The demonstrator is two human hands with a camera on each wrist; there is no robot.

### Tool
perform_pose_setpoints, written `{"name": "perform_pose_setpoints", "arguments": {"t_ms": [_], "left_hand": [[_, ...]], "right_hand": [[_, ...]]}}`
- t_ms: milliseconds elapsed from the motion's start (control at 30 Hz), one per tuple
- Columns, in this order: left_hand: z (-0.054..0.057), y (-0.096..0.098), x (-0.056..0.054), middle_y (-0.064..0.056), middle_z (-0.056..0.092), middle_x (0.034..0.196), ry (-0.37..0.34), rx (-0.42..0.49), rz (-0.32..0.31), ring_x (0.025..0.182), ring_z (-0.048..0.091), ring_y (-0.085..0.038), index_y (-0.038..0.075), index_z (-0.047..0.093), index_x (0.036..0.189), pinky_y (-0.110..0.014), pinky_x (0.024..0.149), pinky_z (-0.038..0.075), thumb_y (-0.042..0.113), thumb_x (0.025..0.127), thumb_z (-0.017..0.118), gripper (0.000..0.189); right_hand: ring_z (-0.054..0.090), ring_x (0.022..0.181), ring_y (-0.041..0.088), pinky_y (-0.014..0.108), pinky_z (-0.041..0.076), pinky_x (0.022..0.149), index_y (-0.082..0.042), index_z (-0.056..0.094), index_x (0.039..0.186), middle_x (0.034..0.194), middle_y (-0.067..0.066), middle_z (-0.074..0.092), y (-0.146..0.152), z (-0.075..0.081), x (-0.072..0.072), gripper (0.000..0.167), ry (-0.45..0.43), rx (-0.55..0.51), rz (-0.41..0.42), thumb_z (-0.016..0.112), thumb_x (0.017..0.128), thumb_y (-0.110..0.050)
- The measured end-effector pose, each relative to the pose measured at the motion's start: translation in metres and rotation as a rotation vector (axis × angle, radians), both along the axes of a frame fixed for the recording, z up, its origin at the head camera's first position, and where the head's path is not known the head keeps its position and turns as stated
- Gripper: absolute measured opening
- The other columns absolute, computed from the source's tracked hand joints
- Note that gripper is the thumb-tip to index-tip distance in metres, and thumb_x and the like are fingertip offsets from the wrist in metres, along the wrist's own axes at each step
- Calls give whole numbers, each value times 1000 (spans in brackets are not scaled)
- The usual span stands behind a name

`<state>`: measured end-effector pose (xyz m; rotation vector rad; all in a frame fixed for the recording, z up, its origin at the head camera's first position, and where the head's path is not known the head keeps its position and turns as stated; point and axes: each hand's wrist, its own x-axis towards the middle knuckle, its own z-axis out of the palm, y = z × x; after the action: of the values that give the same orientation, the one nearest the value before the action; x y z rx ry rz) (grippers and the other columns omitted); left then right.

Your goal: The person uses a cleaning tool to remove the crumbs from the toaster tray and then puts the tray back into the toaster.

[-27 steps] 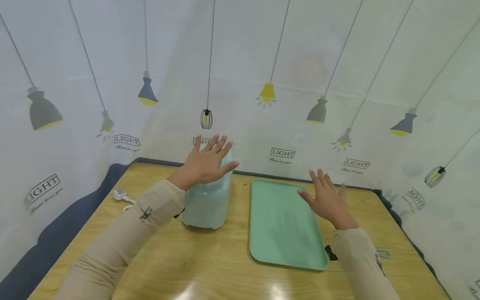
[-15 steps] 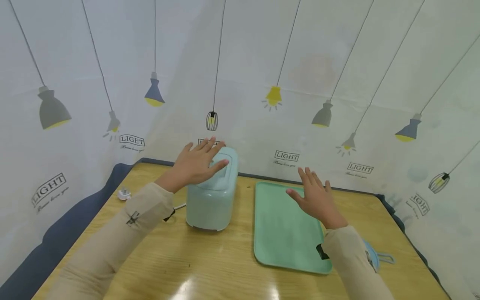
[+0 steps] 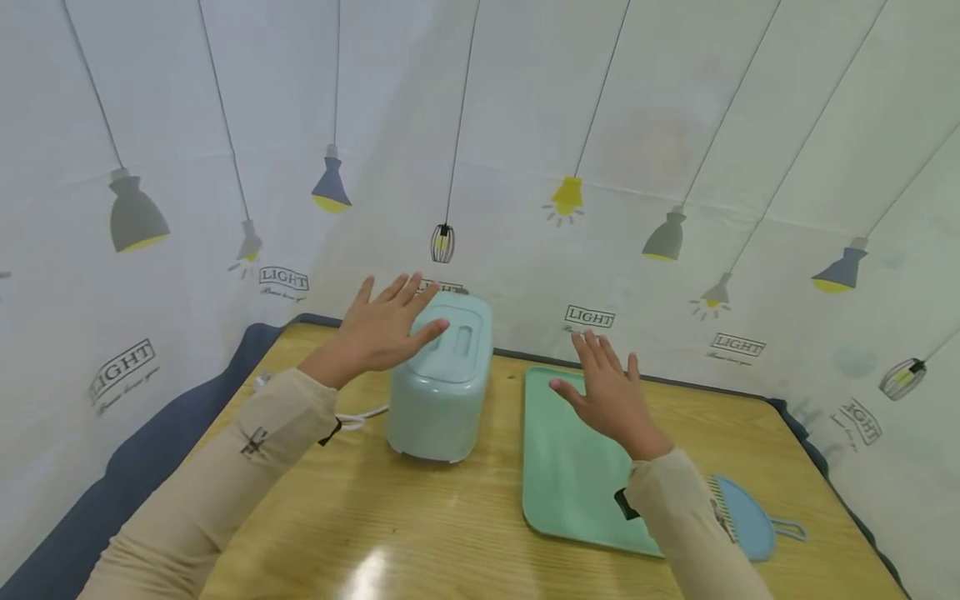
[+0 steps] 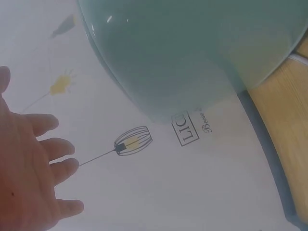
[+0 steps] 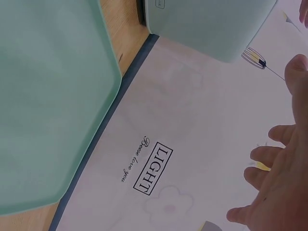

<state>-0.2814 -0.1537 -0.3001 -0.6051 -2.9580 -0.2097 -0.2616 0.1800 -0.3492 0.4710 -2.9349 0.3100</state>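
The person's left hand (image 3: 384,332) is fully spread, palm lowered, fingers and thumb apart; it holds nothing. In the head view it overlaps the far left corner of the pale lidded appliance (image 3: 437,412), but the left wrist view shows a gap between them. The right hand (image 3: 611,402) is likewise spread and holds nothing. It hangs before the far part of the green tray (image 3: 558,471), apart from its rim in the right wrist view.

Just right of the left hand is the appliance's lid (image 3: 442,365), with an elongated recess. Below the same hand, a white cord (image 3: 363,418) runs from the appliance's left side behind the cuff.

Between the hands, a strip of wood separates appliance and tray; a broader stretch of tabletop (image 3: 420,533) opens on the near side of both. Right of the right forearm lies a blue toothed tool (image 3: 750,518) — its teeth partly behind the sleeve (image 3: 690,521), its loop handle toward the table's right edge. Beyond both hands, the far table edge meets a lamp-printed backdrop (image 3: 517,100).
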Motion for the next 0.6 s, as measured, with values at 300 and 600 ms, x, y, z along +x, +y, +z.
{"name": "perform_pose_setpoints", "arguments": {"t_ms": [300,600], "left_hand": [[-4,-9,1,-16,44,148,28,58,126,134,42,-38,16,29,153,-61,110,30,64,98,22,73],[-20,-24,7,-15,62,129,-96,291,169,119,58,-35,10,38,147,-56,92,51,48,102,32,59]], "right_hand": [[18,147,37,65,11,117,-8,19,154,159,17,23,-18,-5,-3,79,60,-32,50,50,96,-51],[23,145,38,57,21,118,-4,24,152,155,19,29,-39,-12,-3,79,192,-100,137,48,95,-53]]}}
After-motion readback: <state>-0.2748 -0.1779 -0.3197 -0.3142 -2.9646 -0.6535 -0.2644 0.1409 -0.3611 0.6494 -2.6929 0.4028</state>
